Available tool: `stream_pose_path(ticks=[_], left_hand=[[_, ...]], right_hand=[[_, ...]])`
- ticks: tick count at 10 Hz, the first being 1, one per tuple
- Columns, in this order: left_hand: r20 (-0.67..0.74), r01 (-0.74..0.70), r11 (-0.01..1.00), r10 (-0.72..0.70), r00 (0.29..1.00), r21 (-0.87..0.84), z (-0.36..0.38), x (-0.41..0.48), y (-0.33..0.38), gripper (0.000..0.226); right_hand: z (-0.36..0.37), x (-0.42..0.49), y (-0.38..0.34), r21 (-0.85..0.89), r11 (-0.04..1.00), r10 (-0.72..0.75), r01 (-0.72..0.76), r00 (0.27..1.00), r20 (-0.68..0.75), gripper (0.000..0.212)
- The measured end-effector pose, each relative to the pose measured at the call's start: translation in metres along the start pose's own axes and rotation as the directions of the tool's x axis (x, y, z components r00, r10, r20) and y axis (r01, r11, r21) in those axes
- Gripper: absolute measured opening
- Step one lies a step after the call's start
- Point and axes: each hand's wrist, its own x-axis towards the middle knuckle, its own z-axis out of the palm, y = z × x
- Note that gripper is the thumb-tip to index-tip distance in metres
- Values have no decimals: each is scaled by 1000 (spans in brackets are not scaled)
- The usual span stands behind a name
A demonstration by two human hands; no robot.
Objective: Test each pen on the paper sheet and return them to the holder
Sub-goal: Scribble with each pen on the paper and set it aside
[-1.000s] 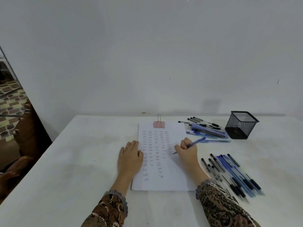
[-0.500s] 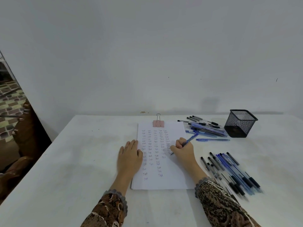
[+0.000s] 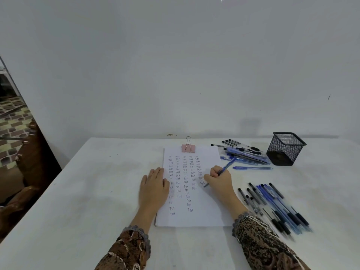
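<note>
From the head camera we see a white table (image 3: 78,191) with a clipped paper sheet (image 3: 202,211) covered in columns of the small handwritten word "Test". Our right hand (image 3: 218,178) grips a blue pen (image 3: 227,167) in a writing hold, fingers curled round the barrel and tip touching the sheet at the foot of the rightmost column. Since a second ago the barrel has swung from a flatter slant to a steeper one while the tip has barely shifted. We judge that another test word is being written and this pen is not ready to go back. Its long axis runs diagonally, tip toward the near left and back end toward the far right, roughly toward the black mesh holder (image 3: 285,151) standing well apart. Our left hand (image 3: 153,190) lies flat, fingers straight, pressing the sheet's left edge. Loose pens lie in a pile (image 3: 245,155) beside the holder and in a row (image 3: 272,205) near our right sleeve.
</note>
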Motion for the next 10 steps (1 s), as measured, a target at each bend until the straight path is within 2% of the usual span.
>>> stream_pose_path(ticks=[3, 6, 7, 8, 9, 10], left_hand=[[-8, -3, 1000, 3, 1000, 4, 1, 1, -1, 50], [-3, -1, 1000, 1, 1000, 4, 1, 1, -1, 50], [-3, 4, 1000, -4, 1000, 5, 1, 1, 0, 50], [-8, 5, 1000, -5, 1000, 13, 1, 1, 0, 50], [-7, 10, 1000, -10, 1000, 17, 0, 1, 1, 50], [-2, 16, 1000, -16, 1000, 9, -1, 0, 2, 50]], right_hand=[[-2, 3, 2, 3, 1000, 11, -11, 999, -42, 49], [-1, 8, 12, 56, 998, -12, 12, 1000, -14, 54], [-6, 11, 12, 325, 941, 102, -91, 995, -18, 56], [-13, 16, 6, 632, 739, 266, -234, 963, 46, 48], [-9, 16, 3, 766, 560, 357, -315, 926, 121, 45], [0, 13, 4, 877, 390, 363, -280, 922, 133, 41]])
